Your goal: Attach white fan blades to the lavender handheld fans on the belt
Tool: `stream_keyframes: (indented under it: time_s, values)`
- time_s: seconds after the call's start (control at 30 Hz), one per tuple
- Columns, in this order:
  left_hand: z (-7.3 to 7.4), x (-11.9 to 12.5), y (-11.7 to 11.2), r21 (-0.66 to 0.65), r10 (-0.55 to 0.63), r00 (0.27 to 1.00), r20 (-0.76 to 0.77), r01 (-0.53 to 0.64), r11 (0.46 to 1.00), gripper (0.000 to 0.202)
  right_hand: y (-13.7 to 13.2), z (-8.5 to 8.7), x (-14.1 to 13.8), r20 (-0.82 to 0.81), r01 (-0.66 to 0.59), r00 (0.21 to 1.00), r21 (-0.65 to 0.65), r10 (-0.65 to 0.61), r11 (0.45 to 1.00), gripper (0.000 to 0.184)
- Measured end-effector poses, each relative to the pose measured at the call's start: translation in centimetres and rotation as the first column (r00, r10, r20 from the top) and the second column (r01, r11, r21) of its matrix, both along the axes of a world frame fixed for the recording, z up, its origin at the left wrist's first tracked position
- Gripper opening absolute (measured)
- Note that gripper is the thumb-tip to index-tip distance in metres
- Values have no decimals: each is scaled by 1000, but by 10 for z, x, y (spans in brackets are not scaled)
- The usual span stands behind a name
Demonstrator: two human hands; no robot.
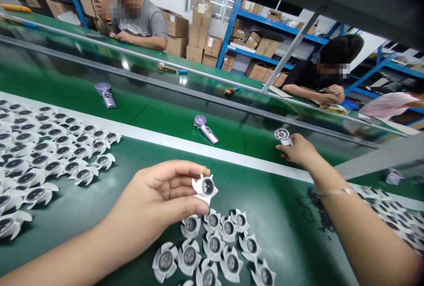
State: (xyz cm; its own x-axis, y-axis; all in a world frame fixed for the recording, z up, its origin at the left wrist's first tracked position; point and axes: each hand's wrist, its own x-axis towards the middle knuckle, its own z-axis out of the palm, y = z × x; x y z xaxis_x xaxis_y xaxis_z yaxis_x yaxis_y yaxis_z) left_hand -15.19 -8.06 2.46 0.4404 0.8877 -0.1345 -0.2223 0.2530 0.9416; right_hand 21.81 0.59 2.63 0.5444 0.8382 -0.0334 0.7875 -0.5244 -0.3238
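Observation:
My left hand (159,197) pinches a small white fan blade (204,187) between thumb and fingers, just above a cluster of several like blades (215,246) on the green mat. My right hand (298,150) reaches out to the conveyor belt and grips the handle of a white hand-held fan (283,136) lying on it. A thin bracelet (334,192) circles my right wrist.
Several more white blades (49,153) lie in rows at the left. Two purple hand-held fans (105,93) (205,128) ride the green belt (159,114). Across it, two people sit at a bench. Cardboard boxes fill blue shelves (261,34) behind.

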Motion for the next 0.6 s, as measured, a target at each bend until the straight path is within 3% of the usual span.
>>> stream_keyframes:
  time_s: [0.13,0.2,0.27,0.4,0.6]
  values:
    - [1,3,1,-10,36,999,-40,-36,999,35,-48,3,-82,-279,-238,930,30,237,971,42]
    - [1,5,1,-17,78,996,-53,-79,997,35,-72,2,-122,-416,-444,778,167,471,880,38]
    - [0,6,2,-29,117,992,-51,-119,992,34,-89,0,-149,-432,-568,666,235,609,788,24]
    - [-6,6,5,-57,128,989,-75,-133,990,33,-101,-7,-164,-383,-635,626,254,679,729,6]
    - [-12,6,8,-63,86,995,-55,-90,994,32,-107,-12,-169,-163,-683,653,296,740,668,8]
